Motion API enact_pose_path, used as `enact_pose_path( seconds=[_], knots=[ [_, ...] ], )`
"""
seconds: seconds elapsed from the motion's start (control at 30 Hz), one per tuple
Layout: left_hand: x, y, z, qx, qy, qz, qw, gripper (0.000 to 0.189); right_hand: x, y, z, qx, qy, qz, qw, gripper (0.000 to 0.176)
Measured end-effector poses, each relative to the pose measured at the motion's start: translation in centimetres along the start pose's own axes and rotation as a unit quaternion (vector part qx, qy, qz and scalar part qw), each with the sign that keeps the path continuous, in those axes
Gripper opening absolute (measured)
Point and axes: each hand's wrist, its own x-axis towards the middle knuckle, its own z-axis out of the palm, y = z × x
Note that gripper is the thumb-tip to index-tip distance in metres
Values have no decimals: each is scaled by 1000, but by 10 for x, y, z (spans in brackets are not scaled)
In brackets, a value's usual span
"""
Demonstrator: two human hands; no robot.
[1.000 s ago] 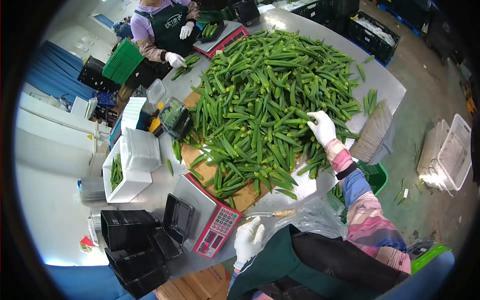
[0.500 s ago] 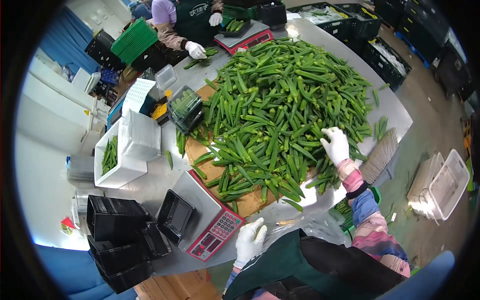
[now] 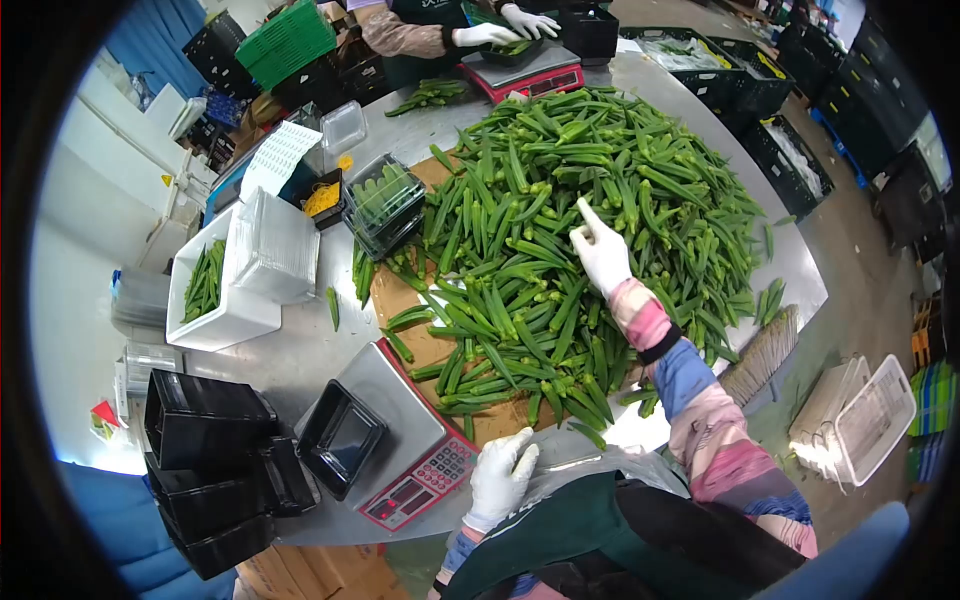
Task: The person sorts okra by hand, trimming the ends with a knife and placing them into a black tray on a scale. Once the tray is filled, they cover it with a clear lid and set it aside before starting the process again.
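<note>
A large heap of green okra (image 3: 560, 200) covers the middle of the metal table. My right hand (image 3: 602, 254), in a white glove, reaches over the heap with its index finger stretched out, and no okra shows in it. My left hand (image 3: 498, 482), also gloved, is by the table's near edge, its thumb apart from the fingers and nothing visible in it. To its left is a red and silver digital scale (image 3: 428, 478). On the scale's plate lies a black plastic tray (image 3: 342, 438) with no okra in it.
Stacked black trays (image 3: 205, 420) stand at the near left. Beyond are a white bin (image 3: 225, 325) holding okra and clear lids (image 3: 275, 245), and a filled clear-lidded pack (image 3: 385, 205). Across the table, a co-worker's gloved hands (image 3: 487, 36) are at a second scale (image 3: 535, 80). A brush (image 3: 762, 355) lies right.
My right hand has moved left and farther over the heap, from its right side. My left hand has hardly moved. The co-worker's hand has gone from loose okra to the tray on the far scale.
</note>
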Motion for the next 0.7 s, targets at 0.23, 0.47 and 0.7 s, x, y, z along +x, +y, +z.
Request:
enact_pose_path(
  seconds=[0.23, 0.47, 0.7],
  knots=[
    [-1, -10, -4, 0, 1, -19, 1000, 29, 23, 3, 4, 14, 17, 108, 994, 35],
    [3, -9, -1, -13, -13, 6, 1000, 31, -94, -13, -39, 304, -86, 94, 944, 13],
    [17, 15, -12, -91, -44, -26, 995, 29, -161, -21, -74, 457, -195, 109, 861, 13]
  ],
)
